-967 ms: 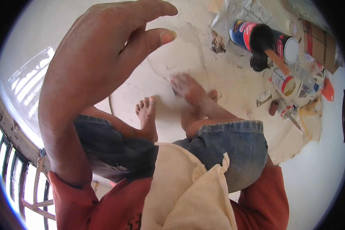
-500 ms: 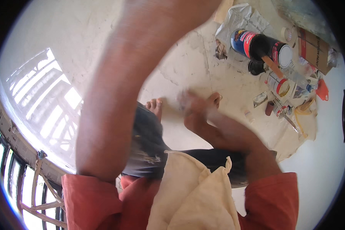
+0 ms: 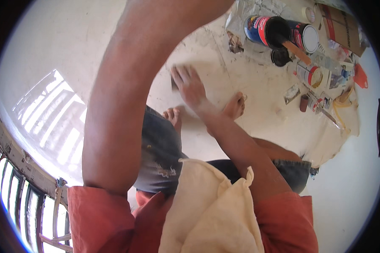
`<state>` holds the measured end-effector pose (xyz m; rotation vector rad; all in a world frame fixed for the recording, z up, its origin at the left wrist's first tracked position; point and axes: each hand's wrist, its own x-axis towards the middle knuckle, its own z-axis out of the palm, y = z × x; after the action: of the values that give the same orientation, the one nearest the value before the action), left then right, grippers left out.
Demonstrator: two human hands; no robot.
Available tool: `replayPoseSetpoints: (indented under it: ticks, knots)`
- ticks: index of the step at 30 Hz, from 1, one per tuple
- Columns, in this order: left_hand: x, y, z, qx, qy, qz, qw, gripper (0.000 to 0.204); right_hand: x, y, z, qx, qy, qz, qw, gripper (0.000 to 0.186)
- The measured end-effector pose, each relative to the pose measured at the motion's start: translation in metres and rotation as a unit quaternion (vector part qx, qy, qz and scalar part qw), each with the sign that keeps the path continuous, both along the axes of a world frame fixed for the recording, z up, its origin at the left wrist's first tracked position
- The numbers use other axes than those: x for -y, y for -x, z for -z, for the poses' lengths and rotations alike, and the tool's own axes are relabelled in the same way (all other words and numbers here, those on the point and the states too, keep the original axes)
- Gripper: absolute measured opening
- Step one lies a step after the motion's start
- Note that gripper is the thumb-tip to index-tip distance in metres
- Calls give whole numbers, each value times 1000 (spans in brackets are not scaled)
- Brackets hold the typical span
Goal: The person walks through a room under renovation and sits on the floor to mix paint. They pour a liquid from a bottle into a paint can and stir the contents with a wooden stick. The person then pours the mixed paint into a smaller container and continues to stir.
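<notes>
My right hand [image 3: 190, 86] lies palm down on the pale, smudged floor [image 3: 215, 80], just beyond my feet. Its fingers are stretched and slightly blurred. Under them, a dark flat piece like sandpaper [image 3: 174, 84] shows at its left edge; most of it is hidden by the hand. My left forearm [image 3: 131, 71] crosses the upper left of the view and runs out over the top edge, so the left hand itself is outside the picture.
At the upper right are an open dark paint can [image 3: 278, 31] with a wooden stick [image 3: 297, 52], another can [image 3: 310, 39], a cardboard box [image 3: 342, 27], a plastic jar [image 3: 315, 77] and scattered litter. A cloth [image 3: 211, 206] hangs before me. My bare right foot [image 3: 235, 106] stands near my right forearm.
My right hand has swept left and farther out across the floor, past my feet. The view has shifted a little, and the left forearm stays raised across it.
</notes>
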<state>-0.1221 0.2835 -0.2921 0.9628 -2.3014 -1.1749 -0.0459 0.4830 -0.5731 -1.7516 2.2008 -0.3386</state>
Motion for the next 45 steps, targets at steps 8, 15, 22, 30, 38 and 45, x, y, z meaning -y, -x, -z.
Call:
replayPoseSetpoints:
  ticks: [8,15,22,30,38,45]
  knots:
    - [30,17,-20,153,-185,-16,971,35,-8,-53,-2,58,-66,8,996,58]
    - [21,7,-20,150,-141,-33,978,35,79,18,-4,-93,-45,97,990,55]
    - [30,13,-32,201,-192,-41,960,34,62,-15,-8,6,-38,58,998,54]
    - [30,19,-29,179,-205,-11,962,33,-8,-49,10,-7,-13,47,999,52]
    - [22,15,-17,120,-174,-15,977,34,37,25,7,-27,21,157,987,51]
    - [18,33,-33,175,-222,-16,959,33,59,63,1,-47,-51,245,967,52]
